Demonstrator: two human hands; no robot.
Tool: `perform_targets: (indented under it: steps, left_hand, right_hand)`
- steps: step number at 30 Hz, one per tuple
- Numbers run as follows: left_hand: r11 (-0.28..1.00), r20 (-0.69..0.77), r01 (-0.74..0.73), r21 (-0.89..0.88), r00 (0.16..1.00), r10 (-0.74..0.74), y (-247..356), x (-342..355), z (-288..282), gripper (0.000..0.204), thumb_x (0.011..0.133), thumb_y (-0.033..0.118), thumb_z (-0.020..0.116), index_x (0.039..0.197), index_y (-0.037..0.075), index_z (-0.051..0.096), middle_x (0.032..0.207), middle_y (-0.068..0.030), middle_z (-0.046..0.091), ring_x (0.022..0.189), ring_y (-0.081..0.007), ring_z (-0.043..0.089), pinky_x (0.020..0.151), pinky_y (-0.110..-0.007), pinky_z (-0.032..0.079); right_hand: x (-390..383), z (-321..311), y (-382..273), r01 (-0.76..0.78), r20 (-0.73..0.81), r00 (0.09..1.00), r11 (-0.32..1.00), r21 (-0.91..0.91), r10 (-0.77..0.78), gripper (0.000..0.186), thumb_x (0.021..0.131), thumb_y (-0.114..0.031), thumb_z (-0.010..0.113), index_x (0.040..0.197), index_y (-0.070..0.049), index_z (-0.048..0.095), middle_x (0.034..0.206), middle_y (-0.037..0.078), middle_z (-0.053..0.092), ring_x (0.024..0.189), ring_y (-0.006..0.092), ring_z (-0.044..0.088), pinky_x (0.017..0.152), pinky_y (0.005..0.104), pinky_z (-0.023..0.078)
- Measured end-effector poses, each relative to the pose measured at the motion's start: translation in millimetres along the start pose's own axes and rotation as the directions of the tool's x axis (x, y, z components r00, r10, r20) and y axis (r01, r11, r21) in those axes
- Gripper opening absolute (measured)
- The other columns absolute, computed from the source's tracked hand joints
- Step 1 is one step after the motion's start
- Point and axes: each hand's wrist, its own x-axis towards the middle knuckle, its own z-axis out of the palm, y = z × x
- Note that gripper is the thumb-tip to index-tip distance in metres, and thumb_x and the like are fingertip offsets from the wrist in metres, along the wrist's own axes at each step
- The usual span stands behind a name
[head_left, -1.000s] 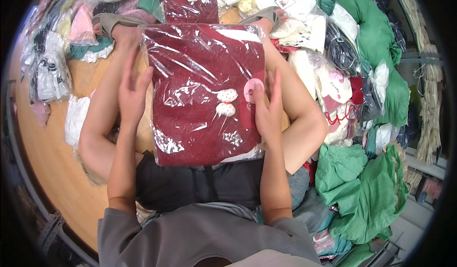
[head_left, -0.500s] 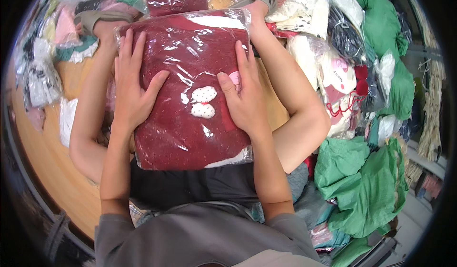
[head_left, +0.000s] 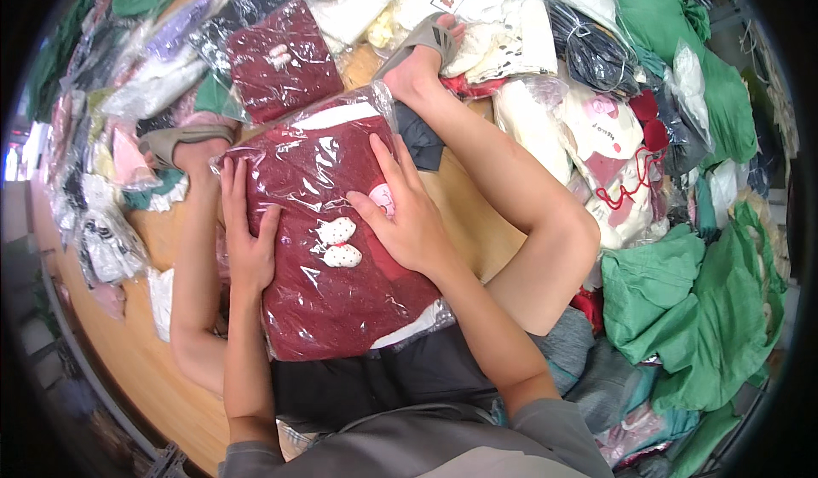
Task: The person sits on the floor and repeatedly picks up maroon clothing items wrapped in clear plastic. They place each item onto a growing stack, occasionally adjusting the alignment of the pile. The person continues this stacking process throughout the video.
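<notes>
A dark red folded knit garment in a clear plastic bag lies across my lap between my bare legs, its far end tilted slightly left. Two white spotted padded pieces and a pink round patch show on its front. My left hand lies along the package's left edge, fingers stretched forward and thumb on the plastic. My right hand rests flat on the right side, its fingers spread beside the pink patch. Both palms touch the bag; neither hand is closed round it.
Beyond the package lies another bagged dark red garment. Bagged clothes pile up on the right, near green sacks. More bagged clothes lie at the left on the wooden surface. My sandalled feet flank the package's far end.
The view has shifted, showing more of the far pile. The package now sits lower in view and slightly turned, with both hands still flat on it.
</notes>
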Motion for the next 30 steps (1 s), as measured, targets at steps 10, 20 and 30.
perform_targets:
  steps: [10,20,30]
  left_hand:
    - [0.999,0.046,0.0,0.043,0.999,-0.002,10,-1,-17,0.063,0.1,0.023,0.063,0.156,0.007,0.041,0.164,-0.0171,0.033,0.154,-0.0326,0.027,0.126,-0.044,0.02]
    - [0.83,-0.062,0.338,-0.444,0.912,-0.405,-56,132,-48,0.044,0.106,0.039,0.06,0.124,0.0,0.067,0.108,-0.0072,0.072,0.097,-0.0136,0.067,0.091,-0.031,0.051]
    - [0.534,0.333,0.782,-0.321,0.621,-0.71,-157,225,24,0.09,0.089,0.055,0.077,0.147,-0.005,0.044,0.134,-0.0224,0.053,0.113,-0.0292,0.063,0.086,-0.037,0.055]
  right_hand:
    - [-24,-17,-7,-0.034,0.061,0.998,0.993,0.117,0.027,0.117,0.075,-0.053,0.088,0.163,-0.008,0.025,0.159,0.043,0.021,0.15,0.0548,0.026,0.119,0.0522,0.033]
    - [-30,-22,7,0.021,0.065,0.997,0.973,0.232,-0.037,0.12,0.071,-0.044,0.093,0.162,-0.004,0.027,0.16,0.04,0.024,0.151,0.052,0.027,0.118,0.052,0.034]
    - [-24,-24,18,0.031,0.075,0.996,0.962,0.27,-0.054,0.117,0.071,-0.045,0.093,0.161,-0.004,0.03,0.157,0.043,0.025,0.146,0.0563,0.033,0.116,0.0552,0.035]
